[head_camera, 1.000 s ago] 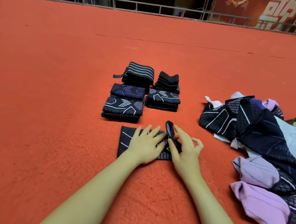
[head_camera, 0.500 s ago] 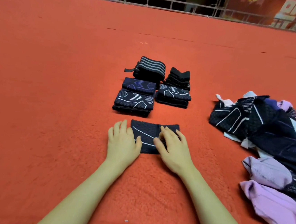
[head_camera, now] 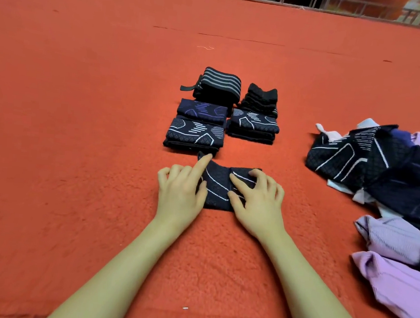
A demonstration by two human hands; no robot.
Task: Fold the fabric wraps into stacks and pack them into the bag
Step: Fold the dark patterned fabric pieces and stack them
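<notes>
**Inspector:** Left side first. The left hand point(head_camera: 178, 196) lies at the left edge of the folded wrap point(head_camera: 220, 185) on the red carpet point(head_camera: 76, 146). Its forefinger is stretched out to the wrap's far left corner, and the other fingers point(head_camera: 174, 174) are loosely curled on the carpet, gripping nothing.

**Assistant:** And the risk?

**Inspector:** That far left corner sticks up. If the hand lifts, I judge the fold may spring open.

**Assistant:** The stacks?

**Inspector:** Five folded stacks point(head_camera: 196, 132) stand just beyond the wrap, close together. Pushing the wrap forward carelessly could knock the nearest one askew.

**Assistant:** Right side?

**Inspector:** The right hand point(head_camera: 258, 202) rests on the wrap's right half, fingers spread and pressing down. Uneven pressure could skew the fold. The unfolded pile point(head_camera: 382, 170) lies well apart toward the carpet's right edge. No bag is in view.
</notes>
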